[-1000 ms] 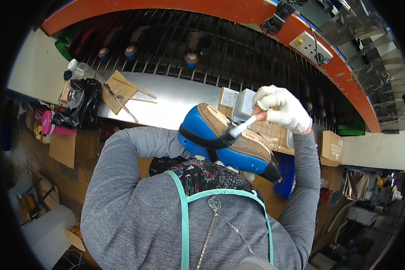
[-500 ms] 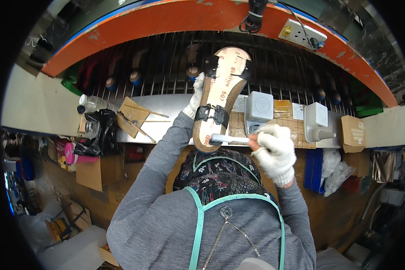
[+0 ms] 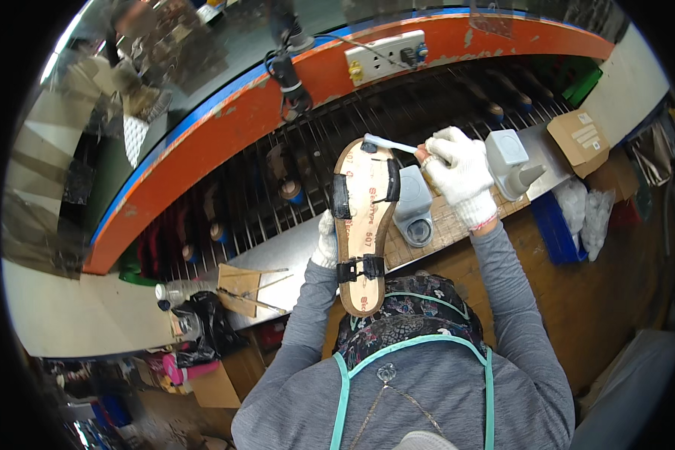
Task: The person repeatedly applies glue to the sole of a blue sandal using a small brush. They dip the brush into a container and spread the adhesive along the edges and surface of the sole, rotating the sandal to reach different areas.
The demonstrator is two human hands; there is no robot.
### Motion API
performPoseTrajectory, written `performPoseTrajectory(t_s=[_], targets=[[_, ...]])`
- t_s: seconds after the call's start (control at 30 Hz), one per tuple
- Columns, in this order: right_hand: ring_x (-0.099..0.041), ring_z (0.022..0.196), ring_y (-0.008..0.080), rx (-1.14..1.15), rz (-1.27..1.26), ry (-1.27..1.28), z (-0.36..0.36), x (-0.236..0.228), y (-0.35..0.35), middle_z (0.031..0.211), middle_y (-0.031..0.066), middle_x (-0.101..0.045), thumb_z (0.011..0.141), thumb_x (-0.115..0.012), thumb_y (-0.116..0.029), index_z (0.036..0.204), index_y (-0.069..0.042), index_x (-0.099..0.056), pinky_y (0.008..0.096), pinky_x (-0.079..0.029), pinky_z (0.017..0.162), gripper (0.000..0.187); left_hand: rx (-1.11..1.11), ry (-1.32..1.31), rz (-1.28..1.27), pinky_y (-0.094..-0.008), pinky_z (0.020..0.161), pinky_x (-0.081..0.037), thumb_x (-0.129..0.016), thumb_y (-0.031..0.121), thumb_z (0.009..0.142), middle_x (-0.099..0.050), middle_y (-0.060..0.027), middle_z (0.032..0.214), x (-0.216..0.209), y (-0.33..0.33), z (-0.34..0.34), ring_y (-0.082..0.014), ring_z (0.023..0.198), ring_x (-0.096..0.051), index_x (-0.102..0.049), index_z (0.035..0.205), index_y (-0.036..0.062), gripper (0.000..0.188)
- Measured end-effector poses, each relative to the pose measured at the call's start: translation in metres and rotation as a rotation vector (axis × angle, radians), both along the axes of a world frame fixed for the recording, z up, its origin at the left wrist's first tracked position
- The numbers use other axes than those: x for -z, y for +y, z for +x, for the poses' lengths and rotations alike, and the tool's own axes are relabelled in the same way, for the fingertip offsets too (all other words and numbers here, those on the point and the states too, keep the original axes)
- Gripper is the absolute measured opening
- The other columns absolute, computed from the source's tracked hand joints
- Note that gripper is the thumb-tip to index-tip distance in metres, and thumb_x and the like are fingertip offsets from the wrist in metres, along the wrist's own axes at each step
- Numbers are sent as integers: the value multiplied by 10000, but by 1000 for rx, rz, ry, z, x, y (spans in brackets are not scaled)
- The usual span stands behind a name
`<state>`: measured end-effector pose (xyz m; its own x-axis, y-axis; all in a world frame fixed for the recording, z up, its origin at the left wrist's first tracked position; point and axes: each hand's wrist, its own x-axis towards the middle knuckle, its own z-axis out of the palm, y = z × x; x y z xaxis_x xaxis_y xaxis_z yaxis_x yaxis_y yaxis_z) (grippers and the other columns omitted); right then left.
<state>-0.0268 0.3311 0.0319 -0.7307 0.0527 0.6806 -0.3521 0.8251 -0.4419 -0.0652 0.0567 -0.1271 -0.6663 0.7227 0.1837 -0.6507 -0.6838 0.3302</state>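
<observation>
In front of me, an upturned sandal [image 3: 366,225] shows its pale insole underside with red print and a brown rim. Black straps [image 3: 361,268] fold over its edges, both near the middle and toward the narrow end. My left hand [image 3: 327,241], in a white knitted glove, grips the sandal from its left side, its fingers partly hidden behind it. A pale-handled brush [image 3: 394,144] is pinched in my gloved right hand [image 3: 457,171], bare fingertips on the handle. The brush's head touches the sandal's far, wide end.
Grey containers [image 3: 415,191] stand on cardboard on the metal ledge [image 3: 296,247]. Behind runs a rod conveyor [image 3: 255,187] carrying shoes, under an orange beam [image 3: 202,135] with a socket strip [image 3: 386,56]. Thin sticks on cardboard [image 3: 238,289], a bottle [image 3: 184,291] and a black bag [image 3: 210,322] lie left.
The brush has gone from the sandal's near, narrow end to its far, wide end. My view has turned, and the sandal appears lower in it.
</observation>
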Motion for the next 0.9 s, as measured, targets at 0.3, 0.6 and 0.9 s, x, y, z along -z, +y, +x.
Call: performPoseTrajectory(t_s=[0.3, 0.6, 0.9], targets=[[-576, 738, 201, 13, 75, 5, 68, 41, -23, 875, -2, -641, 766, -772, -217, 850, -173, -707, 387, -350, 701, 115, -390, 101, -270, -431, 1019, -547, -519, 678, 927, -571, -140, 1421, 33, 6, -36, -288, 1183, -643, -419, 1503, 72, 842], [-600, 769, 200, -140, -55, -215, 93, 30, -7, 868, 16, -672, 725, -823, -164, 767, -124, -705, 361, -380, 739, 131, -226, -6, -205, -524, 852, -601, -480, 887, 797, -603, -236, 1325, 17, 23, -72, -400, 1041, -676, -390, 1519, 86, 1082], [-533, 737, 91, -68, -1085, -539, 97, 45, 67, 895, 40, -597, 844, -745, -96, 926, 66, -711, 246, -412, 625, 185, -172, -225, -104, -603, 1020, -473, -548, 506, 975, -623, -232, 1203, -4, 62, -92, -373, 1008, -645, -603, 1307, 76, 547]])
